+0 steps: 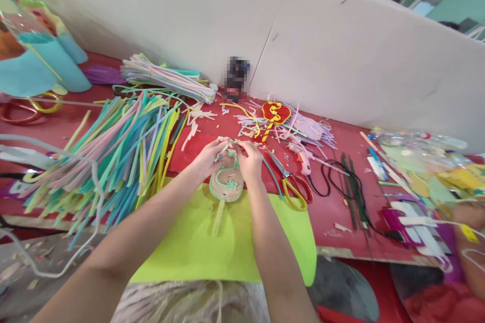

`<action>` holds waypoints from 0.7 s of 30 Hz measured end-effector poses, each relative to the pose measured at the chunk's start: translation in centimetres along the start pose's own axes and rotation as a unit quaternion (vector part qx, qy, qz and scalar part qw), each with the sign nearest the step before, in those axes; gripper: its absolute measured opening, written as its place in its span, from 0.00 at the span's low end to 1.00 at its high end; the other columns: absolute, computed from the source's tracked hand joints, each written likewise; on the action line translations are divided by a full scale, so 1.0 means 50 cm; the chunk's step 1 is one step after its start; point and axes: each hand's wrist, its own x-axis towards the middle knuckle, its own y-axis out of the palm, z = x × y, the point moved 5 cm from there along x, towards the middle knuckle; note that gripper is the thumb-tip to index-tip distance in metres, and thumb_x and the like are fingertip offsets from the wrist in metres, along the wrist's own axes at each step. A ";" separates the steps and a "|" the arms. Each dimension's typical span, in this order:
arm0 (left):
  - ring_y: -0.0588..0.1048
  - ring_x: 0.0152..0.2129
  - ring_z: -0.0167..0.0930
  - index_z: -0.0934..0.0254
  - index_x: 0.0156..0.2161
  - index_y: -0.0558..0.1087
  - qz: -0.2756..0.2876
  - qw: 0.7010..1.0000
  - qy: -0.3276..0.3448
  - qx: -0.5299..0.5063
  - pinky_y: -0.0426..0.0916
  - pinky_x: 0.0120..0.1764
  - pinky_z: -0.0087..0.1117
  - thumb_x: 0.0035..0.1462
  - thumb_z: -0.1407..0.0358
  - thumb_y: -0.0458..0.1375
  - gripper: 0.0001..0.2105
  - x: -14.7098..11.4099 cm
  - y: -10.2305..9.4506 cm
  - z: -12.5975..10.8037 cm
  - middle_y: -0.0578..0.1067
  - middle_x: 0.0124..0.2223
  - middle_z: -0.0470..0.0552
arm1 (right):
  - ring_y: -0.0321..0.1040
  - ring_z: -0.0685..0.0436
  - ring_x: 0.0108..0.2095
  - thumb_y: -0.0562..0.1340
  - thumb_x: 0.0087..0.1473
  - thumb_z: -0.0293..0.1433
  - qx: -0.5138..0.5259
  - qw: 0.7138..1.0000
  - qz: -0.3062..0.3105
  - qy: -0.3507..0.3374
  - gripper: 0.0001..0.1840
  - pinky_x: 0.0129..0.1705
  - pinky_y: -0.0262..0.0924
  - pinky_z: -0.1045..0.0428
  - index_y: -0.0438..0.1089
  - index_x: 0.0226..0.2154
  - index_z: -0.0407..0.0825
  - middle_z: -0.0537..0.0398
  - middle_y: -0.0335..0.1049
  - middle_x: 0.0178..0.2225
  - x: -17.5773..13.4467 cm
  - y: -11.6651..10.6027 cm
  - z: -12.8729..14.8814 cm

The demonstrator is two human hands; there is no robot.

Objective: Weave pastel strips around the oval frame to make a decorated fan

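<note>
My left hand (pixel 211 157) and my right hand (pixel 250 160) meet above the far end of a small fan-shaped craft. Fingers of both are pinched on a thin mint-green pipe cleaner (pixel 227 147), mostly hidden by the fingertips. Below them lies the fan (pixel 224 187), beige with a mint-green rim and curled green trim. Its pale handle (pixel 218 218) points toward me over a yellow-green sheet (pixel 182 257). To the right of my right hand are scissors (pixel 293 191) with red and yellow handles and a loose teal pipe cleaner (pixel 273 177).
Pipe cleaners (pixel 113 156) pile up at left, with a bundle (pixel 170 78) behind. A red and yellow fan (pixel 276 112) lies near a pink glue gun (pixel 302 158) and its black cord. A white partition (pixel 322 50) stands behind. Another person's arm (pixel 470 242) is at right.
</note>
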 end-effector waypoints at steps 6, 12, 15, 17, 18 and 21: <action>0.57 0.12 0.16 0.62 0.41 0.62 -0.014 0.962 0.113 0.250 0.50 0.16 0.18 0.48 0.64 0.59 0.15 -0.007 0.019 -0.019 0.68 0.23 0.39 | 0.67 0.49 0.30 0.57 0.50 0.37 0.153 0.984 0.029 0.090 0.10 0.36 0.62 0.53 0.70 0.30 0.49 0.56 0.70 0.28 0.001 0.016 -0.012; 0.61 0.13 0.18 0.62 0.43 0.61 -0.023 0.926 0.141 0.349 0.52 0.18 0.20 0.48 0.62 0.58 0.17 0.001 0.018 -0.014 0.68 0.22 0.40 | 0.64 0.50 0.25 0.59 0.46 0.39 0.242 0.954 0.025 0.173 0.12 0.30 0.61 0.54 0.68 0.31 0.48 0.59 0.67 0.23 0.003 0.026 -0.041; 0.66 0.17 0.21 0.63 0.43 0.64 -0.029 0.899 0.185 0.396 0.58 0.23 0.21 0.49 0.63 0.57 0.15 -0.006 0.022 -0.018 0.69 0.22 0.42 | 0.65 0.50 0.26 0.60 0.44 0.39 0.254 0.949 0.028 0.184 0.11 0.31 0.61 0.54 0.68 0.29 0.48 0.59 0.67 0.24 0.004 0.026 -0.043; 0.67 0.20 0.22 0.64 0.42 0.67 -0.042 0.874 0.219 0.432 0.61 0.27 0.23 0.51 0.63 0.56 0.13 -0.015 0.025 -0.024 0.69 0.23 0.43 | 0.65 0.50 0.26 0.61 0.44 0.39 0.254 0.950 0.019 0.183 0.12 0.32 0.60 0.54 0.68 0.28 0.48 0.58 0.68 0.25 0.005 0.022 -0.040; 0.68 0.22 0.23 0.64 0.42 0.69 -0.053 0.862 0.234 0.447 0.62 0.28 0.24 0.52 0.63 0.55 0.12 -0.020 0.027 -0.028 0.70 0.24 0.44 | 0.65 0.50 0.27 0.61 0.44 0.40 0.251 0.951 0.013 0.182 0.12 0.32 0.60 0.54 0.68 0.28 0.48 0.58 0.68 0.25 0.005 0.020 -0.038; 0.71 0.29 0.26 0.63 0.40 0.73 -0.080 0.848 0.258 0.456 0.64 0.35 0.26 0.54 0.61 0.52 0.12 -0.027 0.027 -0.037 0.74 0.32 0.49 | 0.64 0.50 0.27 0.60 0.45 0.42 0.237 0.955 -0.001 0.181 0.14 0.32 0.59 0.55 0.68 0.28 0.47 0.58 0.68 0.25 0.005 0.016 -0.032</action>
